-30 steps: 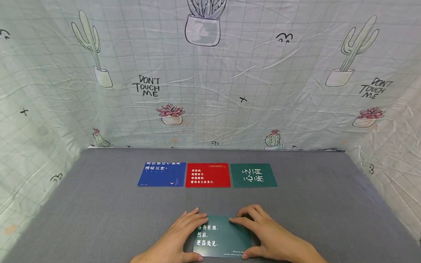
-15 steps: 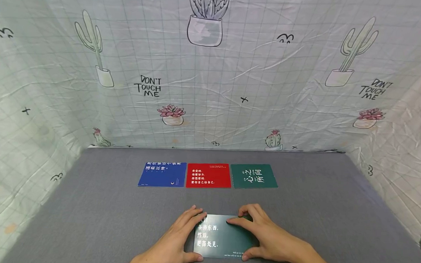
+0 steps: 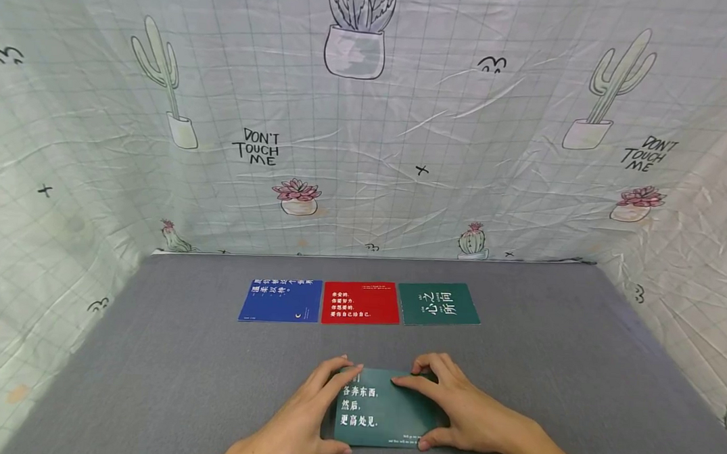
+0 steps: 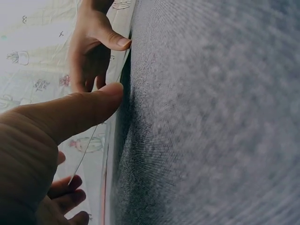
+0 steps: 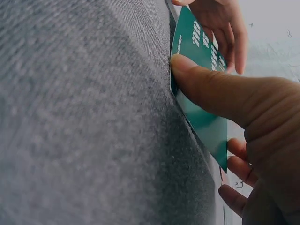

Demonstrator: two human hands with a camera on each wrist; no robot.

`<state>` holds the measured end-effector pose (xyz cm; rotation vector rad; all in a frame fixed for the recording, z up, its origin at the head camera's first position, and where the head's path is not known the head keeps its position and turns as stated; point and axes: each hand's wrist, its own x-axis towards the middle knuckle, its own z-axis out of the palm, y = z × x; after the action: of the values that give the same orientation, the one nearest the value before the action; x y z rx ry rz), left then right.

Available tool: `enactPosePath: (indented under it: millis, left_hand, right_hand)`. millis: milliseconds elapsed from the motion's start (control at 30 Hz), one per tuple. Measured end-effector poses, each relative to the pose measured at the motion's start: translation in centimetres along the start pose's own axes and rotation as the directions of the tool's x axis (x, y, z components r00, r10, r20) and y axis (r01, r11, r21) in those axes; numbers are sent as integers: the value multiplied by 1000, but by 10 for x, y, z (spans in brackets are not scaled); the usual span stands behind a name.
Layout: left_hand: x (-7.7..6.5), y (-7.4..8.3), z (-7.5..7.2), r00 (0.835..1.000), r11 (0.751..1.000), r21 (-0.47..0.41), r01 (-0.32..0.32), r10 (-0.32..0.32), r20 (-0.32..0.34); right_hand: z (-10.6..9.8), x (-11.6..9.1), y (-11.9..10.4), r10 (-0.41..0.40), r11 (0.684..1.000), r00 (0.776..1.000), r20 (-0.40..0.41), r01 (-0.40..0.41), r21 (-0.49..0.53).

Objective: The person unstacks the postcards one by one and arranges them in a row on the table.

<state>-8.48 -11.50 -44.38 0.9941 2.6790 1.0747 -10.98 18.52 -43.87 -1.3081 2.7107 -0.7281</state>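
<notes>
A dark green card (image 3: 386, 411) with white Chinese characters lies between my two hands near the front of the table. My left hand (image 3: 300, 417) grips its left side, thumb at the near corner and fingers at the far corner. On the other side my right hand (image 3: 471, 411) holds the card the same way, its index finger over the upper face. In the right wrist view the green card (image 5: 201, 110) is tilted, its far edge raised off the cloth. Behind my hands, a blue card (image 3: 281, 301), a red card (image 3: 360, 303) and another green card (image 3: 439, 303) lie in a row.
Grey cloth (image 3: 168, 374) covers the table. A pale curtain (image 3: 367, 132) printed with cacti hangs along the back edge and both sides.
The held card's far edge has risen slightly, and more of its top line of characters shows. My left fingers have shifted a little to the right. The row of cards stays put.
</notes>
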Motion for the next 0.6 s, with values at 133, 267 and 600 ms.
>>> enactPosePath:
  millis: [133,267,600]
  left_hand:
    - [1,0,-2,1000,999,22,25,-24,-16]
    - [2,1,-3,998,999,37,28,-26,-48]
    - [10,4,-5,993,996,88,-3,13,-119]
  right_hand:
    - [0,-2,0,12,1000,1000,12,-12,-8]
    - [-2,-5,0,60,998,998,32,-61,8]
    - [-13,-3,-1,64,998,998,-19,-64,-7]
